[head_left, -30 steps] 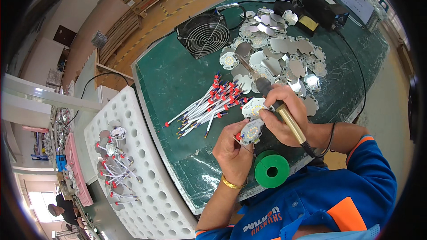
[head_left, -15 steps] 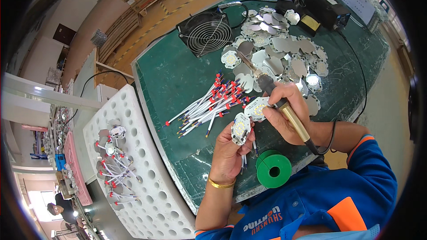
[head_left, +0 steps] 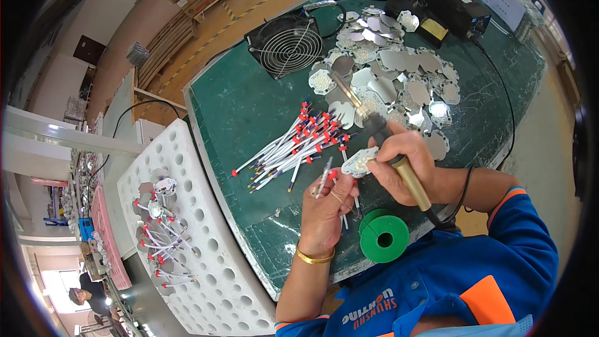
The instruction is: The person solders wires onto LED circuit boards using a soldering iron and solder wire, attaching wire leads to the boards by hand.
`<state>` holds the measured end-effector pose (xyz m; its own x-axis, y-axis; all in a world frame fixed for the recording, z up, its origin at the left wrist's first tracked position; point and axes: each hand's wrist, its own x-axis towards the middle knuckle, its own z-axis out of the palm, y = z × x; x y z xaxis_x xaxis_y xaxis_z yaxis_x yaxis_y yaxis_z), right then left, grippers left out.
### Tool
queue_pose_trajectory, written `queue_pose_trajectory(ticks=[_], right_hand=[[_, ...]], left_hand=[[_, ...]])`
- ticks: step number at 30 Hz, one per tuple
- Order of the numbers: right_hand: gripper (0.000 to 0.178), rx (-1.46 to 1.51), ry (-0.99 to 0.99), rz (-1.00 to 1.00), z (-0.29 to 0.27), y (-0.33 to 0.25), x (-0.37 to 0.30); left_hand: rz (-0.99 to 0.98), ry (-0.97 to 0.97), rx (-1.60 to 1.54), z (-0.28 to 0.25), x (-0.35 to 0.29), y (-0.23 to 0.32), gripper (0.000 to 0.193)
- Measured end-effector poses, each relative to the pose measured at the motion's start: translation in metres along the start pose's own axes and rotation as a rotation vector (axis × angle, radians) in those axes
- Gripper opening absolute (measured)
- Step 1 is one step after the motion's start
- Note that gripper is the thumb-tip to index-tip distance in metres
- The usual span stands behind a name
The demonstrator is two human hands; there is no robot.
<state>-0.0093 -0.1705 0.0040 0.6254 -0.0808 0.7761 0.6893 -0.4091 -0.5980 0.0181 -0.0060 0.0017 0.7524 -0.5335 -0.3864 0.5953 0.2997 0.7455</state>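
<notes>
My right hand (head_left: pixel 404 165) grips a soldering iron (head_left: pixel 377 126), its tip pointing up and left. Between that hand's thumb and fingers is a white LED board (head_left: pixel 357 163), seen at a slant. My left hand (head_left: pixel 321 221) is closed on a second LED board (head_left: pixel 324 178), turned nearly edge-on. Close to its fingertips are a red connector and thin wire; what holds them is hard to make out. White wires with red connectors (head_left: pixel 299 143) lie in a heap beyond my hands. A green solder spool (head_left: pixel 368 246) sits beside my left wrist.
Loose LED boards (head_left: pixel 415 62) spread across the green table (head_left: pixel 224 103). A black fan (head_left: pixel 284 47) stands at the far edge, a black soldering station (head_left: pixel 458 12) at the far right. Left of the table, a white foam tray (head_left: pixel 212 274) carries wired boards. The iron's cable loops near my right forearm.
The board in my left hand has turned from face-up to nearly edge-on. The right hand's board has tilted and moved slightly down, apart from the other one. The iron has barely shifted.
</notes>
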Motion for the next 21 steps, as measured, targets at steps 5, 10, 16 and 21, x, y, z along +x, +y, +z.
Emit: queue_pose_trajectory(ticks=[5,10,16,21], right_hand=[[0.025,0.086,-0.080,0.053,-0.004,0.000,0.007],[0.021,0.029,-0.115,0.253,-0.005,-0.002,0.008],[0.022,-0.093,-0.043,0.376,-0.016,-0.008,0.017],[0.025,-0.095,-0.103,0.285,-0.012,-0.001,0.014]], left_hand=[[-0.114,-0.150,0.230,0.000,-0.001,-0.005,0.023],[-0.065,-0.266,0.139,-0.004,-0.002,-0.004,0.021],[0.026,-0.235,-0.351,-0.002,0.002,0.004,0.016],[0.282,0.041,0.234,0.008,-0.002,0.001,0.013]])
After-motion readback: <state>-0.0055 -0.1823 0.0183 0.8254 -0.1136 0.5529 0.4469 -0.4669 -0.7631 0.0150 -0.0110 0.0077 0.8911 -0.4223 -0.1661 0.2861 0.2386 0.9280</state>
